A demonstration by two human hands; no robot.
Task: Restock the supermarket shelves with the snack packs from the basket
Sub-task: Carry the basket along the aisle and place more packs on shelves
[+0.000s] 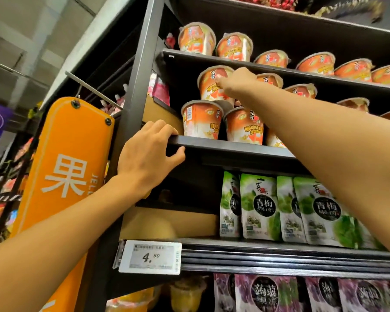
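1. While the left hand grips the front edge of the middle shelf, fingers curled over the top and thumb beneath, the other arm reaches up across the shelving.
2. At the end of that arm, the right hand is at the upper orange cup; fingertips touch its side; whether they clasp the cup or merely rest against it cannot be told, the hand being seen from behind and blurred.
3. That cup stands stacked on the lower orange cups at the left end of the middle shelf.
4. More orange cups line the shelf above.
5. On the shelf below, green pouches stand upright; purple pouches stand one level lower.
6. A price tag reading 4.90 is fixed to the rail under the green pouches; an orange sign hangs beside the left upright.
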